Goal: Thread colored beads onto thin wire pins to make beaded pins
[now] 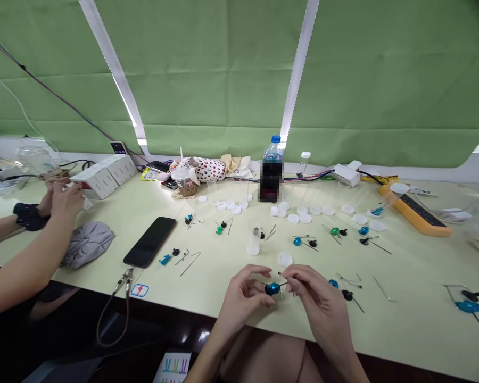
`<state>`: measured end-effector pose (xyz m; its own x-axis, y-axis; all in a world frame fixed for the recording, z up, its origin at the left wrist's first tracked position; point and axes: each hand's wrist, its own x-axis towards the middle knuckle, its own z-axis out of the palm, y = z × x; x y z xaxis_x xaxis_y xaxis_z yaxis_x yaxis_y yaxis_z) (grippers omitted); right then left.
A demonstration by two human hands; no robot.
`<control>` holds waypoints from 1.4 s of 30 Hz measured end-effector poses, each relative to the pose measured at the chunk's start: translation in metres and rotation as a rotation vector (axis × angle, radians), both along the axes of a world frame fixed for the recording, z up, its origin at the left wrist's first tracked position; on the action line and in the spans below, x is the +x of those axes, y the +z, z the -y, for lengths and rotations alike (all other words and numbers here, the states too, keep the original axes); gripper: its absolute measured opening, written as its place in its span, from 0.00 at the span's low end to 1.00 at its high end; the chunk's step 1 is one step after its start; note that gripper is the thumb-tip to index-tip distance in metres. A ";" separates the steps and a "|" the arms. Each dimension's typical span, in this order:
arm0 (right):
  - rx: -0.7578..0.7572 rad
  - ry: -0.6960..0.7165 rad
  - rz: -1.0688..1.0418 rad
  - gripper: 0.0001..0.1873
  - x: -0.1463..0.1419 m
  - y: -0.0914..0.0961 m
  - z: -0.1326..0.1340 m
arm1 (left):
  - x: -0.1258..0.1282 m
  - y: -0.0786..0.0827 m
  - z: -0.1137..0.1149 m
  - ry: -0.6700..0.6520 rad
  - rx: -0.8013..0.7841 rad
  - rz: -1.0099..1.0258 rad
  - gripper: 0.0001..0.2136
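Near the table's front edge, my left hand [245, 298] curls its fingers and thumb around a shiny blue metal part [272, 288] with a black piece against it. My right hand [317, 298] pinches a thin metal rod [284, 283] that reaches toward the blue part. Whether the rod's tip sits inside the part is too small to tell. Just beyond my hands lies a round white cap [285, 259]. Right of my right hand are another blue part [333, 283], a black knob-like piece [347, 294] and bent metal rods [351, 280].
Small sets of blue or green parts and rods are spread over the table [223, 276]. A clear tube [254, 242] stands ahead, with several white caps [303, 211] behind. A phone [150, 242] lies left, a power strip [419, 213] right. Another person's hands [64, 199] hold something by white boxes [104, 178].
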<state>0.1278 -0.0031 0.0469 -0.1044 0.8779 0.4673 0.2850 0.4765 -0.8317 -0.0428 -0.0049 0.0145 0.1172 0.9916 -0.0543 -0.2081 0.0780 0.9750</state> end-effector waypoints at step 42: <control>0.062 0.075 0.625 0.08 0.000 0.016 -0.034 | -0.007 0.031 -0.047 0.306 0.593 -0.661 0.11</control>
<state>0.1280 0.0304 0.0630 -0.4341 0.8311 0.3477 0.6720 0.5558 -0.4894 -0.0496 0.0425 0.0451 -0.0278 0.8613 0.5073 0.4728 -0.4358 0.7658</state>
